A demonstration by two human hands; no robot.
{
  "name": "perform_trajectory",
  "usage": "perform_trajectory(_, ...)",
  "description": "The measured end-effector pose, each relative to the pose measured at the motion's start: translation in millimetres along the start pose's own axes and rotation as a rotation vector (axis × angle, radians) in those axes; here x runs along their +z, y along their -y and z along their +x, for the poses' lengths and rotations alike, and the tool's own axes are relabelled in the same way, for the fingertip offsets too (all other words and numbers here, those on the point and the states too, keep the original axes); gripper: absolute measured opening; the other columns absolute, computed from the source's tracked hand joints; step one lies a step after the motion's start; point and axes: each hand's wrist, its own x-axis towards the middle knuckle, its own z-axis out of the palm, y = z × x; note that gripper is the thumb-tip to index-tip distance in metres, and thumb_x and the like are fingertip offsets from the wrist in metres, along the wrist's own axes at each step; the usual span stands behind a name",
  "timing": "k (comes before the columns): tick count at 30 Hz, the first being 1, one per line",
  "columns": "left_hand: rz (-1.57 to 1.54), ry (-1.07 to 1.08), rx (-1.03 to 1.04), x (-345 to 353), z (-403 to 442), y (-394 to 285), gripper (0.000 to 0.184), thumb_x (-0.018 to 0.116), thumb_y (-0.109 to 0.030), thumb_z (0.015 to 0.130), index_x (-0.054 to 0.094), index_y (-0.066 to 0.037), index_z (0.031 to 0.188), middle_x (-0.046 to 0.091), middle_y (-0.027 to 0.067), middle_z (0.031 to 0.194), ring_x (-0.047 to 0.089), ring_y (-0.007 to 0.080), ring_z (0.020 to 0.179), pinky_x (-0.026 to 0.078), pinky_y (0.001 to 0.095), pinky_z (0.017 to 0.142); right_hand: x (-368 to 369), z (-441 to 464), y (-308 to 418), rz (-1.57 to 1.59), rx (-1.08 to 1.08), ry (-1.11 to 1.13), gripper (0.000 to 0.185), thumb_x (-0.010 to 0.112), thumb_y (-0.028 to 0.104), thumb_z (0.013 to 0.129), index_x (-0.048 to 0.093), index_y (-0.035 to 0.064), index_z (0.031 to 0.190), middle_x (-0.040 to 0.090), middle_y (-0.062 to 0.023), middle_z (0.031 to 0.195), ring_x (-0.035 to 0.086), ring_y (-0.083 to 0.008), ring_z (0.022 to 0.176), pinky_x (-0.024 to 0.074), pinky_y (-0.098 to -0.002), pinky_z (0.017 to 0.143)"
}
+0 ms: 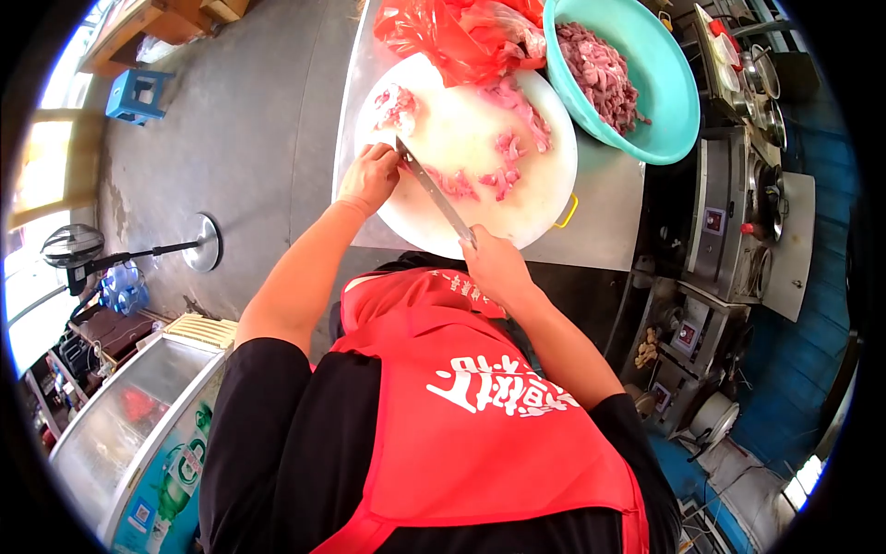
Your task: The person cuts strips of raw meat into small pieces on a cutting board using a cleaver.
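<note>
My right hand [496, 265] is wrapped round the handle of a long knife [438, 197], whose blade slants up and left across a round white cutting board [517, 217]. Close to the blade's far end, my left hand [372, 177] rests at the board's left edge with its fingers curled together; what they hold, if anything, is hidden. Raw meat scraps [397, 108] lie just beyond the left hand. More pink meat pieces [501, 177] are scattered over the middle of the board, and a longer meat strip [524, 113] lies towards its far right.
A red plastic bag [443, 42] overlaps the board's far edge. To its right stands a teal basin [672, 83] of cut meat [600, 78]. Both rest on the metal table [604, 208]. A yellow handle [568, 212] sticks out at the board's right.
</note>
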Motion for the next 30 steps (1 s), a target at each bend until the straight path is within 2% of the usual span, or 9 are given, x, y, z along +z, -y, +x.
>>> perform_trajectory(8, -0.066, -0.027, -0.007, 1, 1, 6, 0.018, 0.072, -0.001, 0.082, 0.075, -0.007, 0.099, 0.072, 0.0098, 0.106, 0.066, 0.036, 0.103, 0.058, 0.0449, 0.093, 16, 41, 2, 0.109, -0.065, -0.01, 0.033, 0.052, 0.029, 0.109, 0.061, -0.0014, 0.115, 0.072, -0.0333, 0.096, 0.068, -0.0552, 0.097, 0.0517, -0.0621, 0.087)
perform_trajectory(12, -0.113, 0.023, -0.057, -5, 5, 3, 0.015, 0.072, -0.003, 0.082, 0.076, -0.007, 0.096, 0.073, 0.0105, 0.107, 0.067, 0.0362, 0.104, 0.058, 0.0454, 0.093, 14, -4, -37, 0.068, 0.058, 0.082, 0.036, 0.053, 0.033, 0.109, 0.061, -0.0004, 0.12, 0.071, -0.0341, 0.1, 0.068, -0.0548, 0.1, 0.0527, -0.061, 0.089)
perform_trajectory(14, -0.166, 0.07, -0.218, -7, 5, -3, 0.01, 0.071, -0.004, 0.084, 0.076, -0.006, 0.092, 0.073, 0.0105, 0.11, 0.067, 0.0363, 0.106, 0.057, 0.0465, 0.094, 3, -37, -66, 0.026, 0.082, 0.126, 0.038, 0.055, 0.035, 0.109, 0.062, -0.0005, 0.12, 0.073, -0.0318, 0.102, 0.069, -0.0526, 0.099, 0.0537, -0.0581, 0.088)
perform_trajectory(18, -0.189, 0.065, -0.297, -2, -6, -5, 0.012, 0.072, -0.007, 0.089, 0.078, -0.006, 0.1, 0.071, 0.0119, 0.117, 0.072, 0.032, 0.105, 0.059, 0.0421, 0.091, -25, -68, -123, 0.268, 0.166, 0.186, 0.039, 0.064, 0.035, 0.106, 0.068, -0.0021, 0.116, 0.075, -0.0255, 0.099, 0.072, -0.0436, 0.09, 0.0558, -0.0479, 0.085)
perform_trajectory(19, -0.223, 0.18, -0.339, -6, -8, -11, 0.029, 0.071, -0.005, 0.088, 0.073, -0.005, 0.117, 0.067, 0.0171, 0.129, 0.067, 0.0374, 0.118, 0.056, 0.045, 0.102, -28, -73, -124, 0.278, 0.174, 0.174, 0.039, 0.064, 0.035, 0.106, 0.068, -0.0021, 0.116, 0.075, -0.0255, 0.099, 0.072, -0.0436, 0.09, 0.0558, -0.0479, 0.085)
perform_trajectory(23, -0.44, 0.271, -0.415, -4, -8, -64, 0.061, 0.071, 0.008, 0.081, 0.062, -0.002, 0.14, 0.06, 0.0181, 0.141, 0.066, 0.0371, 0.122, 0.058, 0.043, 0.104, -14, -81, -133, 0.435, 0.253, -0.128, 0.036, 0.07, 0.032, 0.103, 0.072, -0.0014, 0.117, 0.075, -0.0242, 0.096, 0.072, -0.039, 0.087, 0.0554, -0.043, 0.083)
perform_trajectory(25, -0.314, 0.141, -0.099, 45, -2, -74, 0.047, 0.064, 0.005, 0.085, 0.063, -0.001, 0.131, 0.063, 0.0238, 0.131, 0.063, 0.0427, 0.121, 0.056, 0.0457, 0.105, -3, -77, -133, 0.498, 0.245, -0.343, 0.036, 0.069, 0.033, 0.104, 0.071, -0.0001, 0.117, 0.075, -0.0269, 0.097, 0.073, -0.0454, 0.094, 0.0555, -0.0472, 0.083)
perform_trajectory(26, -0.469, 0.172, -0.235, 55, 11, -101, 0.04, 0.063, 0.003, 0.087, 0.063, 0.0, 0.127, 0.065, 0.0252, 0.128, 0.061, 0.0457, 0.121, 0.053, 0.0482, 0.107, -4, -74, -130, 0.51, 0.251, -0.357, 0.036, 0.069, 0.033, 0.104, 0.071, -0.0001, 0.117, 0.075, -0.0269, 0.097, 0.073, -0.0454, 0.094, 0.0555, -0.0472, 0.083)
perform_trajectory(30, -0.551, 0.162, -0.101, 94, 64, -144, 0.039, 0.071, 0.0, 0.085, 0.069, -0.003, 0.124, 0.065, 0.0215, 0.127, 0.066, 0.0417, 0.118, 0.056, 0.0469, 0.101, -15, -68, -121, 0.319, 0.332, -0.457, 0.036, 0.067, 0.034, 0.105, 0.071, 0.0007, 0.117, 0.074, -0.0283, 0.099, 0.07, -0.0505, 0.098, 0.0548, -0.052, 0.083)
